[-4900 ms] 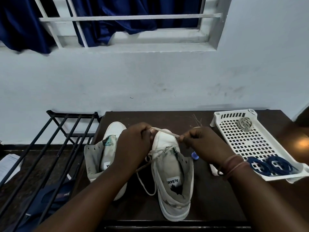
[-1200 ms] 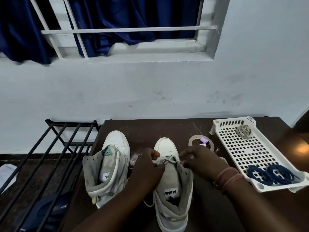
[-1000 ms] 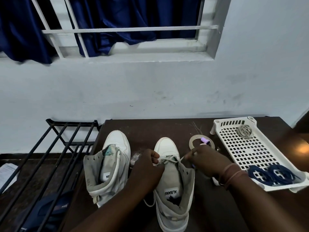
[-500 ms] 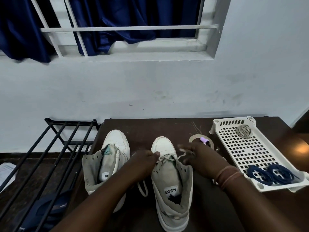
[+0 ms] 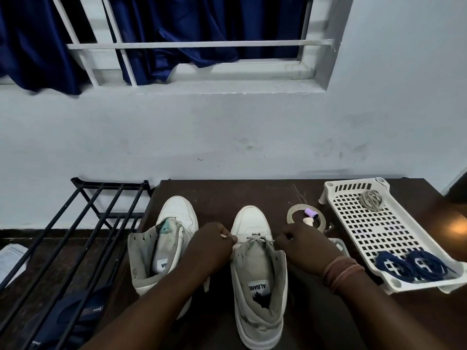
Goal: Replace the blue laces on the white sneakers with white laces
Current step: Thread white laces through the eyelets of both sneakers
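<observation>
**Threading the white lace through the right-hand sneaker**

Working left to right, I am seeing the unlaced sneaker [image 5: 174,238] standing on the dark wooden table [image 5: 252,195], its eyelets empty. Just beside it my left hand [image 5: 211,246] is curling round one end of the white lace [image 5: 257,239], the stiff tip poking out above the knuckles. The lace is crossing the lowest eyelets of the second sneaker [image 5: 257,274], and my right hand [image 5: 307,247] is pinching the other end at the shoe's far edge.

To do this step well, I am judging that both ends should be drawn to even length before the next crossing, keeping the lace flat and untwisted. The tip should be fed cleanly through the next eyelet up, with the other hand steadying the upper so the shoe is not sliding.

Further right, a tape roll [image 5: 306,220] is lying with a small purple-capped object [image 5: 310,213] inside its ring. Beyond it the white perforated tray [image 5: 353,223] is holding a coiled pale lace [image 5: 371,200] at its far end and the two bundled blue laces [image 5: 412,266] at its near end, so the removal looks finished.

The table is standing against a pale wall, with a barred window and dark blue curtains [image 5: 177,29] above. A black metal rack [image 5: 75,223] is standing to the left of the table.
</observation>
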{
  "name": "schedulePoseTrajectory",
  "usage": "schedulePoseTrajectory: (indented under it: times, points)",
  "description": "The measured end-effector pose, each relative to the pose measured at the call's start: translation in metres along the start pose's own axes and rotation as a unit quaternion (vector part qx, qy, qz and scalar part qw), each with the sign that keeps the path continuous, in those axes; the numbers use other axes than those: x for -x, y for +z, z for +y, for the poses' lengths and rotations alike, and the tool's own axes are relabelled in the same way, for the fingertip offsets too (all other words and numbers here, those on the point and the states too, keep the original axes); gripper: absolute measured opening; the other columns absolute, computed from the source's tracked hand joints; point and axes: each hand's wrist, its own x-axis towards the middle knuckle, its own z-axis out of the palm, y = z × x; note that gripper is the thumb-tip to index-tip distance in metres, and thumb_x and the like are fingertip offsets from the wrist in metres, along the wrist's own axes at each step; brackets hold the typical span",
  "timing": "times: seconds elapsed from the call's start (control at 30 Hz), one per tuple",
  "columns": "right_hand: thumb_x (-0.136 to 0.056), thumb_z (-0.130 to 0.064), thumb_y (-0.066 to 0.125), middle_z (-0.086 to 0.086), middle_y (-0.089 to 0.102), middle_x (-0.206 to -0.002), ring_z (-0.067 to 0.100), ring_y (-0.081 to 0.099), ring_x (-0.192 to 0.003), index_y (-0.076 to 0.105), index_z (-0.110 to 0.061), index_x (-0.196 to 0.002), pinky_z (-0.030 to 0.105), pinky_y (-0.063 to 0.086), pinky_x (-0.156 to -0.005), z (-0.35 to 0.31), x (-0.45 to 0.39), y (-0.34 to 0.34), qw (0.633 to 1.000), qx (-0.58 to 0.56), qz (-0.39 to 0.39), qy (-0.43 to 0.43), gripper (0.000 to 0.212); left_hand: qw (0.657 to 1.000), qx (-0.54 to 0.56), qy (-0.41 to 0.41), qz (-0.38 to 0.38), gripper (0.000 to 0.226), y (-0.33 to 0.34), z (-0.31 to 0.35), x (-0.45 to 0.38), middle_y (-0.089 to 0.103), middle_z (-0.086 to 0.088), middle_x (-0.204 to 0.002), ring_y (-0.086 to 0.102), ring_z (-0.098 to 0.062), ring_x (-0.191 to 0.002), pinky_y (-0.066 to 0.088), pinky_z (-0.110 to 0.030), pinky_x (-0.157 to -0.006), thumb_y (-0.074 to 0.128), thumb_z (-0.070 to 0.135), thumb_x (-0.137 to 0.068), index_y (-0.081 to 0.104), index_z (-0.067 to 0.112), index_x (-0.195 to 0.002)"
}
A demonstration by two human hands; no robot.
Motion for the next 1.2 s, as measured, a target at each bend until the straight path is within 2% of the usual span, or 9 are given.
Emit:
schedulePoseTrajectory:
  times: [0.23,0.37,0.5,0.6,0.7,0.8,0.9,1.03,1.2]
  points:
    - [-0.091,-0.024,0.054,-0.005,0.052,-0.062,0.019,0.054,-0.067,0.048,-0.017,-0.059,0.028,0.032,-0.055,0.002,0.001,-0.008,0.997,0.032,0.0,0.064,0.034,0.992,-0.102,0.026,0.068,0.017,0.002,-0.004,0.005,0.07,0.0,-0.109,0.063,-0.023,-0.108,0.044,-0.033,-0.085,0.053,0.032,-0.098,0.065,0.019,-0.098]
    - [-0.089,-0.023,0.057,-0.003,0.052,-0.061,0.017,0.051,-0.062,0.048,-0.015,-0.059,0.025,0.032,-0.051,0.0,0.002,-0.008,0.997,0.017,0.012,0.075,0.032,0.989,-0.136,0.036,0.053,0.021,0.003,0.001,0.01,0.068,0.0,-0.104,0.064,-0.024,-0.107,0.045,-0.033,-0.083,0.05,0.029,-0.102,0.066,0.016,-0.106]
    - [-0.086,-0.028,0.069,-0.003,0.062,-0.073,0.011,0.057,-0.068,0.064,-0.012,-0.083,0.026,0.042,-0.063,-0.001,0.001,-0.011,0.993,-0.108,0.008,0.054,0.017,0.997,-0.026,0.047,0.054,0.014,0.003,-0.002,0.007,0.064,0.015,-0.085,0.064,-0.011,-0.094,0.04,-0.028,-0.074,0.062,0.032,-0.096,0.059,0.027,-0.082]
    - [-0.079,-0.036,0.075,-0.002,0.07,-0.078,0.013,0.063,-0.064,0.064,-0.021,-0.091,0.03,0.049,-0.066,-0.009,-0.002,-0.013,0.974,-0.218,0.022,0.055,0.022,0.995,0.018,0.078,0.055,0.011,0.004,-0.001,0.004,0.068,0.012,-0.089,0.063,-0.005,-0.089,0.049,-0.03,-0.081,0.067,0.036,-0.092,0.065,0.027,-0.086]
    - [-0.075,-0.027,0.068,0.001,0.069,-0.066,0.017,0.06,-0.051,0.064,-0.018,-0.095,0.038,0.05,-0.06,-0.015,-0.003,-0.019,0.949,-0.306,0.02,0.077,0.022,0.985,0.024,0.139,0.097,0.007,0.004,0.005,0.006,0.067,0.011,-0.087,0.061,-0.002,-0.083,0.05,-0.028,-0.08,0.067,0.034,-0.09,0.07,0.029,-0.087]
    - [-0.077,-0.007,0.058,0.016,0.068,-0.072,0.03,0.061,-0.063,0.063,-0.003,-0.104,0.049,0.048,-0.071,-0.012,-0.003,-0.021,0.899,-0.431,-0.028,0.073,0.027,0.978,0.05,0.174,0.106,0.009,0.003,0.017,0.017,0.066,0.014,-0.081,0.061,0.0,-0.078,0.044,-0.018,-0.071,0.065,0.03,-0.092,0.07,0.028,-0.085]
    - [-0.091,0.015,0.047,0.024,0.067,-0.083,0.028,0.061,-0.07,0.059,0.007,-0.115,0.043,0.053,-0.074,-0.012,-0.001,-0.023,0.868,-0.491,-0.052,0.049,0.028,0.97,0.095,0.207,0.085,0.004,0.007,0.025,0.024,0.07,0.018,-0.079,0.064,0.002,-0.077,0.045,-0.013,-0.067,0.068,0.028,-0.091,0.07,0.029,-0.087]
    - [-0.092,0.011,0.057,0.023,0.073,-0.096,0.03,0.069,-0.078,0.058,-0.003,-0.122,0.034,0.055,-0.067,-0.011,0.0,-0.027,0.87,-0.488,-0.072,0.015,0.033,0.964,0.153,0.215,0.04,0.006,0.013,0.028,0.024,0.073,0.017,-0.08,0.067,0.005,-0.08,0.043,-0.007,-0.066,0.076,0.025,-0.089,0.07,0.028,-0.092]
    - [-0.091,0.02,0.05,0.033,0.067,-0.109,0.025,0.072,-0.072,0.058,0.01,-0.121,0.02,0.055,-0.055,-0.019,0.005,-0.028,0.846,-0.524,-0.093,-0.005,0.032,0.956,0.253,0.146,-0.011,0.017,0.011,0.03,0.023,0.076,0.004,-0.076,0.071,-0.005,-0.07,0.052,-0.023,-0.07,0.082,0.015,-0.083,0.067,0.017,-0.092]
